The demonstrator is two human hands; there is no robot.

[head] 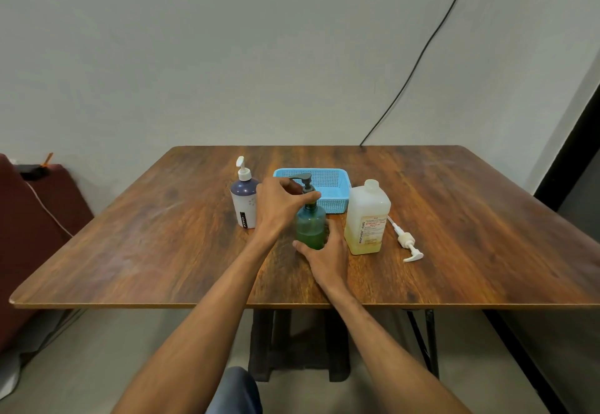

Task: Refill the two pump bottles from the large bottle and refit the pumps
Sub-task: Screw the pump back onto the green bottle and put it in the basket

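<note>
The wooden table (pixel 162 251) carries everything, and the blue basket (pixel 334 183) sits near the middle of its far half. Just to the right of the basket, and a little nearer the person, the large bottle (pixel 368 219) stands upright, translucent white with a shallow layer of yellowish liquid at the bottom. To the left of the basket stands the white pump bottle (pixel 244 199), upright, with its white pump on top. Directly in front of the basket stands the green pump bottle (pixel 310 225), upright and partly filled. The left hand (pixel 279 209) reaches over from the left of it, fingers curled round the collar of the grey pump (pixel 303 181), whose head shows against the basket's front wall. The right hand (pixel 326 257) wraps the green bottle's lower body, thumb on its near left side. Well right of the basket, beyond the large bottle, a loose white pump (pixel 407 241) lies flat.
</note>
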